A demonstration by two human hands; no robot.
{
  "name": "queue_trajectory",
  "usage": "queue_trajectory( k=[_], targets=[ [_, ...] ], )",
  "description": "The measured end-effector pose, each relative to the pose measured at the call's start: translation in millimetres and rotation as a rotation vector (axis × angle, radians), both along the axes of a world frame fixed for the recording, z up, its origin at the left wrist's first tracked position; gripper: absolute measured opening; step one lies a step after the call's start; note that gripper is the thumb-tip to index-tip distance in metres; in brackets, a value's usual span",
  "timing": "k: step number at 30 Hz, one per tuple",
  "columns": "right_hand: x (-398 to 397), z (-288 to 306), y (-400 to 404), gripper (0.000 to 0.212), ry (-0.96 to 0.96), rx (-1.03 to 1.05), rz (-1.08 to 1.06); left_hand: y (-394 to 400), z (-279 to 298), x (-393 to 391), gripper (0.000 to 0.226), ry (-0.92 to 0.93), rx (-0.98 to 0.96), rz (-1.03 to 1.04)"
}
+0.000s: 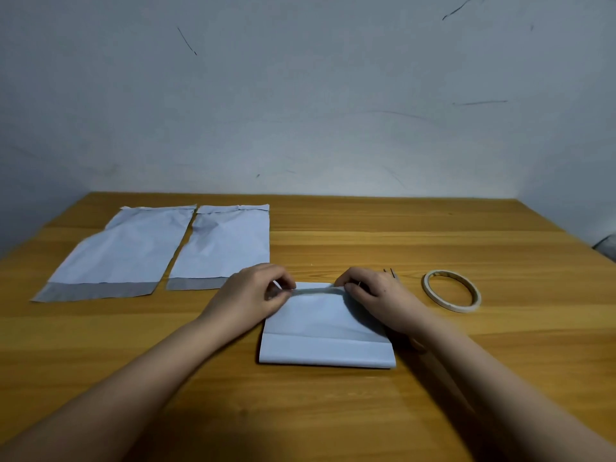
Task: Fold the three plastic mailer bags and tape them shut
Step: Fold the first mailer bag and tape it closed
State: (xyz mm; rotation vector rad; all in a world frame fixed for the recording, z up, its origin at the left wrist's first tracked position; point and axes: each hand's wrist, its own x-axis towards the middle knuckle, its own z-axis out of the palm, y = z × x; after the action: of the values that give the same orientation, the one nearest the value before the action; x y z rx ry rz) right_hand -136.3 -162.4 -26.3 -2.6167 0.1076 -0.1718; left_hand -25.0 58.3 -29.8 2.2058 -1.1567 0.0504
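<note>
Hands: left hand point(255, 290) and right hand point(373, 288) are pinching the first mailer bag point(326, 328), folding it.
Left: two flat bags point(140, 248), tape roll point(451, 290) are waiting untouched.

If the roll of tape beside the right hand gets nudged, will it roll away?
Probably not: the roll of tape lies flat on the table, so it would likely slide. It looks thin and nearly used up, so probably light.
</note>
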Motion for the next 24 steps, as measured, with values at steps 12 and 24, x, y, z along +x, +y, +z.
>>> queue_trajectory(
  k=[12, 24],
  targets=[
    [-12, -1, -2, 0.024, -0.145, 0.542, -0.114, -10, -4, 8, 0.016, 0.42, -0.227, 0.156],
    [-8, -17, -5, 0.011, -0.29, 0.602, -0.393, -16, -11, 6, 0.019, 0.519, -0.279, 0.264]
  ],
)
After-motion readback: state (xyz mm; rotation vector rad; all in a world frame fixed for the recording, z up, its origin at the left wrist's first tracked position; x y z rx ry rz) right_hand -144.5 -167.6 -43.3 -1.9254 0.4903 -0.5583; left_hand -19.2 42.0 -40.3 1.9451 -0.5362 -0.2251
